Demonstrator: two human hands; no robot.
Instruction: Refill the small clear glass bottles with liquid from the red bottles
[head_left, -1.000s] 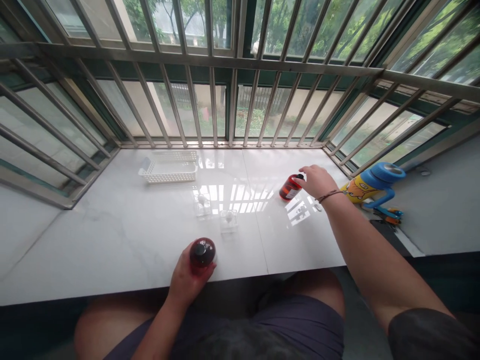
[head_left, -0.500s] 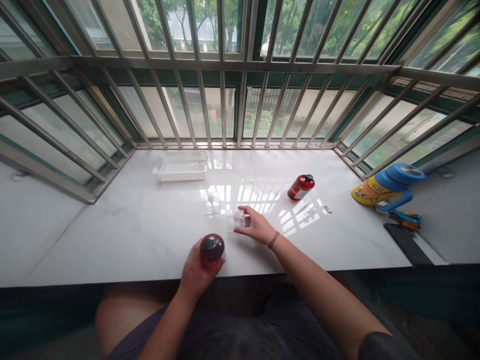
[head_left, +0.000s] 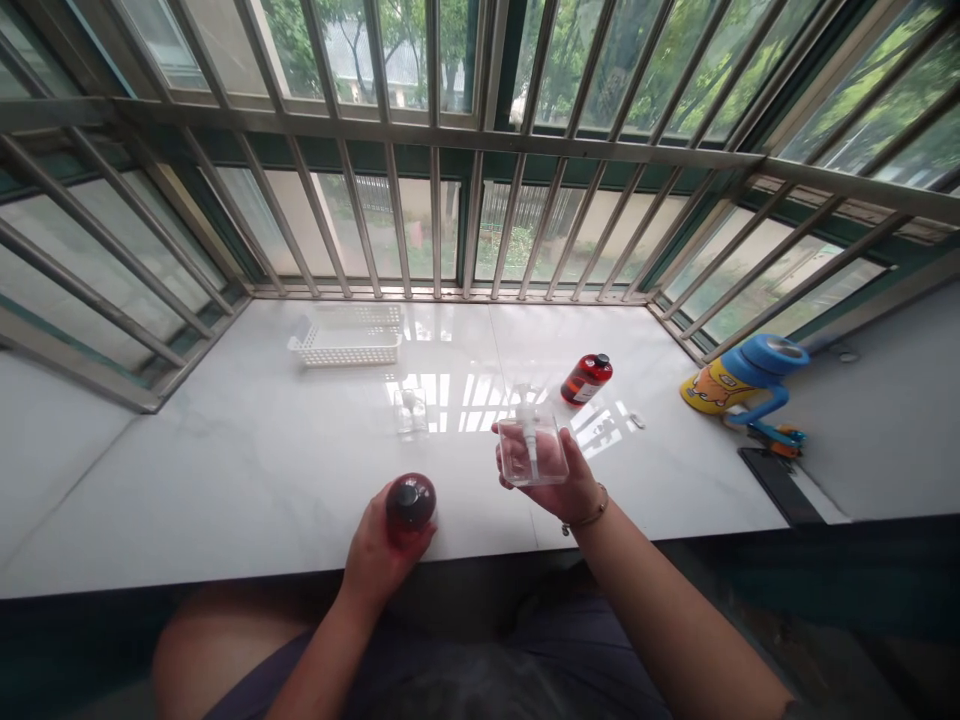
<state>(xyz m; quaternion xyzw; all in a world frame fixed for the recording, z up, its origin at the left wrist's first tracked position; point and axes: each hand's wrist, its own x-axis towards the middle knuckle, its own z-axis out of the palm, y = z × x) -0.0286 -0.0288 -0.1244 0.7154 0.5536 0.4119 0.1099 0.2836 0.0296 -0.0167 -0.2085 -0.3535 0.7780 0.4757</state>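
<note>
My left hand [head_left: 373, 556] is shut around a dark red bottle with a black cap [head_left: 410, 507], which stands at the near edge of the white marble counter [head_left: 225, 500]. My right hand [head_left: 553, 487] holds a square transparent pump bottle [head_left: 531, 453] up off the surface, its pump tube visible inside. A small transparent square container [head_left: 410, 412] stands just beyond the two hands. A red bottle with a black cap and white label [head_left: 586, 380] lies tilted beyond my right hand, not touching it.
A white plastic basket [head_left: 345, 345] sits at the far left of the counter, against steel window bars [head_left: 435, 200]. At the right are a yellow cartoon cup with blue tape [head_left: 739, 375], a small blue-and-orange tool [head_left: 776, 437] and a black phone [head_left: 776, 484].
My right hand has moved from the red bottle to the transparent pump bottle and lifted it off the counter. My left hand stays on the dark red bottle.
</note>
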